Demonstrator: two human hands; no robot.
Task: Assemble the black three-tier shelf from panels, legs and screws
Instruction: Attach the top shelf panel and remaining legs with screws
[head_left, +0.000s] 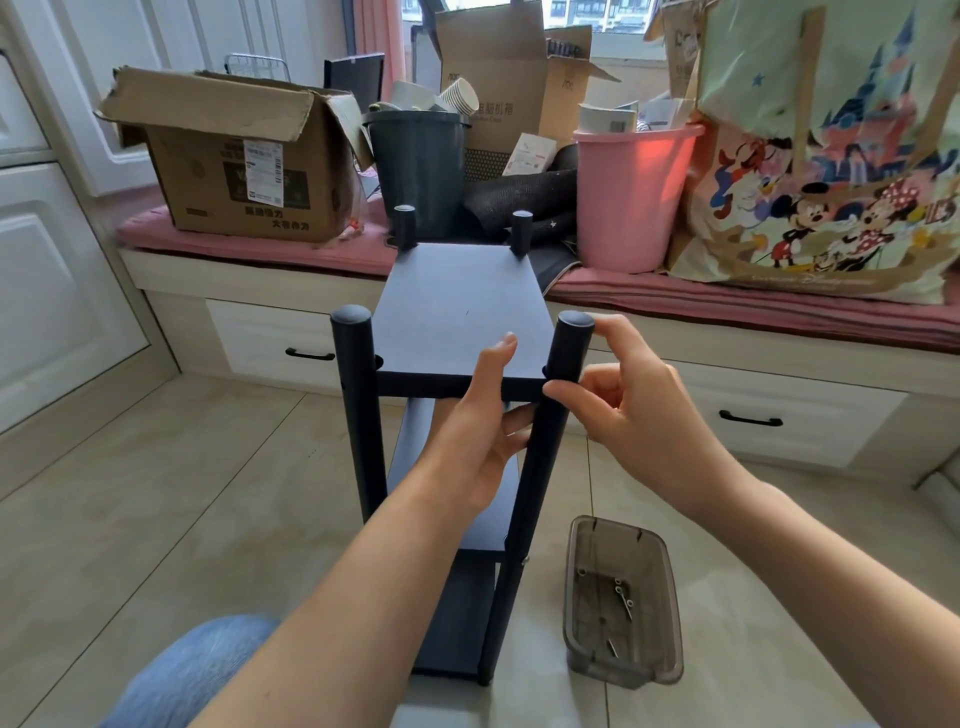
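Shelf (457, 332) stands upright on the floor (156, 493), near the window bench; three panels in, four legs up. Step in hand, by my reading: fixing the top panel (457, 306) to the near right leg (550, 415).

Left hand (478, 431) grips the top panel's near edge, thumb on top, fingers curled under, just beside that leg. Right hand (623, 410) pinches at the leg-panel joint, index tip touching the leg; whether a screw sits between the fingers, cannot tell.

To do it well: hold the panel level and tight against the leg so the holes line up, start the screw straight by hand, don't force it.

Screw box (621, 597) on the floor, near the leg's foot, below the right hand, a few screws inside.
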